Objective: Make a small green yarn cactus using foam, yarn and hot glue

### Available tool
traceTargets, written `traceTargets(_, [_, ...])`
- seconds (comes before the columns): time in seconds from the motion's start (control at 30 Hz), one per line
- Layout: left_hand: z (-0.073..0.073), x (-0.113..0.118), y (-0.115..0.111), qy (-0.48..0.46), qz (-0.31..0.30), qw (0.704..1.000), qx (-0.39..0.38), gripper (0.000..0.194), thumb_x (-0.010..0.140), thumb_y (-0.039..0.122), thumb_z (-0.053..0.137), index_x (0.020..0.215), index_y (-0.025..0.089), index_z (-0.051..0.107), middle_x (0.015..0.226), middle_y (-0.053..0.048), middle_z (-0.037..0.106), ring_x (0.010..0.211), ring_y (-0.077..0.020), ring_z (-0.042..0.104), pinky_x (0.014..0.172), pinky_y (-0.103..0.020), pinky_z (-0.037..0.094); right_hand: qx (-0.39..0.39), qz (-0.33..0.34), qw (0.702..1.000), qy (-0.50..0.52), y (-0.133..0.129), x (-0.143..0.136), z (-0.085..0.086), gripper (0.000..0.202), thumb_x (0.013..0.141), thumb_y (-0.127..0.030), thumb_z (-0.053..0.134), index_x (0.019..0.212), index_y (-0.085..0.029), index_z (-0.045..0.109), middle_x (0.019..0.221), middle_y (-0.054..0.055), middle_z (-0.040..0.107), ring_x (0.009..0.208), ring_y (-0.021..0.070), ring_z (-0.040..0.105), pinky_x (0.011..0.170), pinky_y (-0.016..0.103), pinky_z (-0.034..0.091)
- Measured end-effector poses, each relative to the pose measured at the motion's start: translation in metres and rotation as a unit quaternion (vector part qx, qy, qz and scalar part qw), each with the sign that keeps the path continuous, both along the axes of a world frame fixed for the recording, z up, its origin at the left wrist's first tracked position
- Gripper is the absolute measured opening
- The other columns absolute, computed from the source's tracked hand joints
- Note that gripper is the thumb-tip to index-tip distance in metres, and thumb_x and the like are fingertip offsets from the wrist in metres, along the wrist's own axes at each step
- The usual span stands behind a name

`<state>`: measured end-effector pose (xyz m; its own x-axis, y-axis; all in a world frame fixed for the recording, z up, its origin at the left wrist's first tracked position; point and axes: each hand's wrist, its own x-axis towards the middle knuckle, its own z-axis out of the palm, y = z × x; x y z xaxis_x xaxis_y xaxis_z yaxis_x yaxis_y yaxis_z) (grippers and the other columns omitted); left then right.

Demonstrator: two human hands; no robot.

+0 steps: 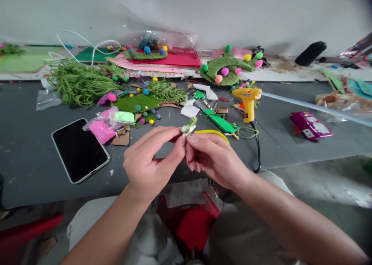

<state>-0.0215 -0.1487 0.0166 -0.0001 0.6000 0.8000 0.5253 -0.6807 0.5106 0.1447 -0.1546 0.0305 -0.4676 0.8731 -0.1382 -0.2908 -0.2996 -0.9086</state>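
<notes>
A small white piece partly wrapped in green yarn [189,124] is held up between my hands, above the table's front edge. My left hand [152,156] pinches it from the left with thumb and forefinger. From the right, my right hand [217,158] grips its lower end, fingers curled and fingertips touching those of the left. What lies behind the fingertips is hidden. A yellow curved strip [213,133] shows just behind the right hand. White scraps [190,110] and a green spiral notebook [221,121] lie beyond the hands.
A yellow glue gun [247,102] stands on the right, its black cord running to the front edge. On the left lie a phone [80,150], pink clay bags [101,130] and green yarn [80,83]. A yarn-wrapped shape with pompoms [222,69] sits behind. A purple packet [311,125] lies far right.
</notes>
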Motion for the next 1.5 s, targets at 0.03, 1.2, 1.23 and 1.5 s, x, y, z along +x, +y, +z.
traceTargets(0.03, [0.000,0.000,0.000,0.000,-0.004,1.000,0.001,0.017,0.083,0.010,0.078,0.094,0.022,0.077,0.087,-0.001,0.080,0.077,-0.0168,0.074,0.074,-0.029,0.060,0.001,0.000,1.000,-0.002,0.000,0.000,0.000,0.042,0.099,-0.046,0.061,0.070,-0.016,0.065,0.062,-0.001,0.061,0.055,0.0083,0.050,0.054,0.022,0.037])
traceTargets(1.2, [-0.007,-0.009,0.005,-0.092,0.013,0.990,-0.105,0.014,0.085,0.020,0.079,0.099,0.023,0.081,0.087,0.000,0.081,0.070,-0.0135,0.074,0.068,-0.024,0.065,0.098,-0.189,0.626,-0.751,0.060,0.177,-0.011,0.057,0.081,-0.077,0.059,0.085,-0.022,0.075,0.094,0.011,0.073,0.084,0.0264,0.061,0.069,0.036,0.038])
traceTargets(1.23, [-0.007,-0.007,0.006,-0.097,0.006,0.990,-0.107,0.014,0.085,0.019,0.079,0.099,0.023,0.081,0.088,-0.001,0.081,0.071,-0.0135,0.075,0.068,-0.023,0.065,0.097,-0.196,0.625,-0.749,0.061,0.174,-0.011,0.053,0.082,-0.074,0.059,0.084,-0.023,0.075,0.094,0.011,0.073,0.086,0.0271,0.062,0.070,0.036,0.038])
traceTargets(1.5, [-0.007,0.002,0.005,-0.095,-0.030,0.985,-0.141,0.012,0.083,0.016,0.079,0.094,0.021,0.081,0.086,-0.002,0.082,0.069,-0.0146,0.075,0.068,-0.024,0.066,0.087,-0.195,0.616,-0.758,0.066,0.166,-0.004,0.038,0.079,-0.059,0.066,0.068,-0.023,0.067,0.077,0.010,0.068,0.076,0.0254,0.059,0.064,0.036,0.037])
